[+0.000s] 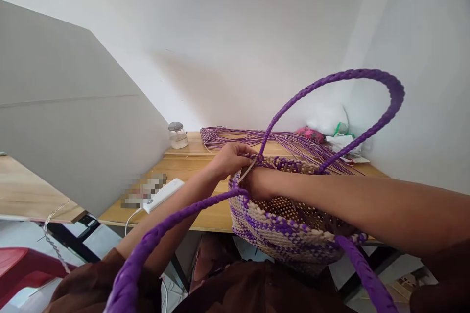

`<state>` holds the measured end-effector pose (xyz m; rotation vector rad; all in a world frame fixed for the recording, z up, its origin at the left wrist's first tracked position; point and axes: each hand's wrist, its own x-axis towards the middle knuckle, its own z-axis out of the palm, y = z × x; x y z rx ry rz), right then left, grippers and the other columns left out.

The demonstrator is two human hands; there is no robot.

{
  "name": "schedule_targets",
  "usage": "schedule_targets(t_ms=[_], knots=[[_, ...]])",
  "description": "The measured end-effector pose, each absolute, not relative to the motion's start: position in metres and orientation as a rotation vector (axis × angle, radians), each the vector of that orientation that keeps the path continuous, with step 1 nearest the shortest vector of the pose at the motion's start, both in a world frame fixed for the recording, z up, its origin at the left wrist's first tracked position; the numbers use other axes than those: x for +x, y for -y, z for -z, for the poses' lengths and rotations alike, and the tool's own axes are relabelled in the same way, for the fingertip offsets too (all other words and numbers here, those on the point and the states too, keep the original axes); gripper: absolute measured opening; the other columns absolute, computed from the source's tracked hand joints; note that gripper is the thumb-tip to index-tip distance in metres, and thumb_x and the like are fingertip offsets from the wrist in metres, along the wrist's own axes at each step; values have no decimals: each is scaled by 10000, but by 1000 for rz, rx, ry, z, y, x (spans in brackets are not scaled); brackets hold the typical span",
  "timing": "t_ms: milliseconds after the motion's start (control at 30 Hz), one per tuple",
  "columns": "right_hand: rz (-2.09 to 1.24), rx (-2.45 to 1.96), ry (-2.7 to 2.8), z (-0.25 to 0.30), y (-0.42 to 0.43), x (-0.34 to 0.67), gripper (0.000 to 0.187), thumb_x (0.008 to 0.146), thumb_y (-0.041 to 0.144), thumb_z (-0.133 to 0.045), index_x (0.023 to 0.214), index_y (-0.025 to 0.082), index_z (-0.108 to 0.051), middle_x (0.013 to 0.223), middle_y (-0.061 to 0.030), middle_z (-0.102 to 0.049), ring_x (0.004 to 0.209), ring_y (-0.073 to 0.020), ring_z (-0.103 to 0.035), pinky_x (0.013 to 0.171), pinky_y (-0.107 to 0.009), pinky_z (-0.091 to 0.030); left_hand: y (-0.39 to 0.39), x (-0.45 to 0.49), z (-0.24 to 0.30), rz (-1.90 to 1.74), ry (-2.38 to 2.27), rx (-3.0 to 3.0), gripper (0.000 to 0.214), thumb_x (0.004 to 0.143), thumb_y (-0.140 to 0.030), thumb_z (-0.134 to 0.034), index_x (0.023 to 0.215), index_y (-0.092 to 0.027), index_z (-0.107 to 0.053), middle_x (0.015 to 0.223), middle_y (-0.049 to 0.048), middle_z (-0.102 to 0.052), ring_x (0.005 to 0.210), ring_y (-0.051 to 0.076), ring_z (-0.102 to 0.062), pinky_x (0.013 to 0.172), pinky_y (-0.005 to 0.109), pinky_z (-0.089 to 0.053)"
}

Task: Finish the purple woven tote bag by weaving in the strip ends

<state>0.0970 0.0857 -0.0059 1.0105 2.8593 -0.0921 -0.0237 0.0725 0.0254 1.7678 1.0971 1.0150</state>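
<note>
A woven basket (282,230) in purple and beige strips rests at the table's front edge, close to my body. My left hand (235,159) grips its far left rim, thumb and fingers pinched near the foot of the far purple braided handle (367,76). A loose beige strip (247,171) sticks out at that spot. Reaching in across the opening from the right, my right hand (259,183) is inside the basket against the left wall; its fingers are hidden. The near braided handle (157,230) loops toward me, over my left forearm.
Behind the basket lies a bundle of long purple strips (253,137), partly woven. A lidded glass jar (178,135) stands at the back left, and a white power strip (163,194) with a cable lies left. Plastic bags (328,120) sit back right. A red stool (25,271) is at lower left.
</note>
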Motion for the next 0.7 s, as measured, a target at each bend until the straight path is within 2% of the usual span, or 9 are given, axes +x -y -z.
schedule_targets(t_ms=[100, 167, 233, 333, 433, 700], knots=[[109, 974, -2857, 6, -86, 94, 105, 861, 154, -678, 964, 131, -669, 1034, -54, -669, 968, -172, -634, 889, -325, -530, -71, -24, -25, -997, -1103, 1722, 236, 664, -117, -654, 882, -157, -736, 786, 17, -719, 642, 93, -590, 591, 206, -444], [114, 957, -2865, 5, -86, 93, 108, 792, 48, -694, 855, 134, -678, 959, -41, -683, 956, -162, -634, 908, -268, -507, -73, -25, -23, -1003, -1112, 1721, 239, 663, -131, -667, 889, -160, -739, 785, 16, -722, 640, 95, -593, 591, 210, -446], [120, 943, -2877, 4, -86, 92, 116, 774, 24, -695, 823, 128, -676, 927, -36, -684, 945, -159, -636, 908, -258, -503, -75, -25, -19, -1031, -1104, 1735, 243, 654, -147, -681, 888, -165, -742, 801, 18, -727, 668, 106, -608, 616, 219, -460], [127, 919, -2900, 4, -84, 93, 63, 855, 142, -682, 908, 112, -668, 972, -40, -675, 932, -167, -642, 872, -325, -535, -76, -24, -15, -1079, -1101, 1735, 250, 644, -151, -664, 881, -165, -744, 820, 22, -731, 702, 122, -626, 658, 235, -485], [125, 895, -2921, 5, -82, 95, 183, 935, 284, -621, 1017, 123, -650, 1037, -56, -660, 927, -170, -643, 828, -362, -554, -73, -22, -14, -1119, -1145, 1779, 238, 647, -154, -646, 865, -160, -742, 816, 23, -730, 718, 130, -632, 683, 242, -494], [74, 776, -2968, 10, -84, 103, 254, 936, 314, -616, 1117, 137, -632, 1169, -85, -621, 1042, -208, -613, 894, -412, -532, -70, -17, -14, -1158, -1304, 1958, 191, 665, -178, -631, 834, -179, -720, 841, 21, -727, 779, 152, -639, 721, 260, -486]])
